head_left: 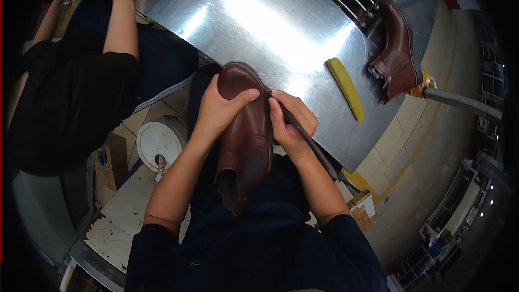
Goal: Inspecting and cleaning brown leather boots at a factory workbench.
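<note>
In the head view, a brown leather ankle boot (244, 124) lies in front of the person's torso, toe away from them and shaft opening toward them, beside the near edge of the steel table (319, 113). The left hand (219, 107) is closed around its forepart, thumb across the vamp and fingers hidden along the left side, so most of the shaft extends below the grip. The right hand (293, 119) is at the right sole edge, thumb and fingers pinched around a narrow dark strip (309, 139) that slants toward the lower right. Farther right, a yellow-green bar (345, 89) and a second brown boot (396, 51) lie apart from both hands.
</note>
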